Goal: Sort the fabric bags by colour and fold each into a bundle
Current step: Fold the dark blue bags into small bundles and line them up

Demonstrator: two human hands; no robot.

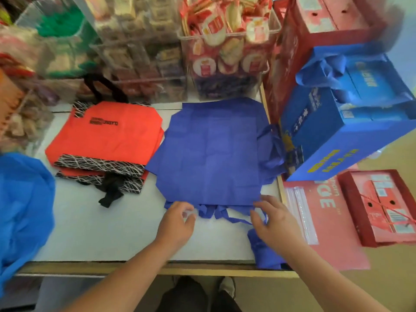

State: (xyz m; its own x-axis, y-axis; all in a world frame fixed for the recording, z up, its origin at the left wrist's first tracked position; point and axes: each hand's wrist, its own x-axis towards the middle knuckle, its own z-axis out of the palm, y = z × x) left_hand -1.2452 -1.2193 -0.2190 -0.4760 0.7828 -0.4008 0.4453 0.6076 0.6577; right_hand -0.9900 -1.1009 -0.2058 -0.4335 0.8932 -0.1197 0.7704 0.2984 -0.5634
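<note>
1. The blue bag [211,149] is spread flat on the counter [101,233].
2. Its near edge is met by the left hand [177,213] and right hand [271,216], fingers curled; a pinch cannot be confirmed.
3. Handles [221,213] should be tucked inside before an even fold.

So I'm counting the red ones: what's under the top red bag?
Under the top red bag a second red bag pokes out, with the same scribble trim and a black handle. Anything further beneath is covered.
</note>
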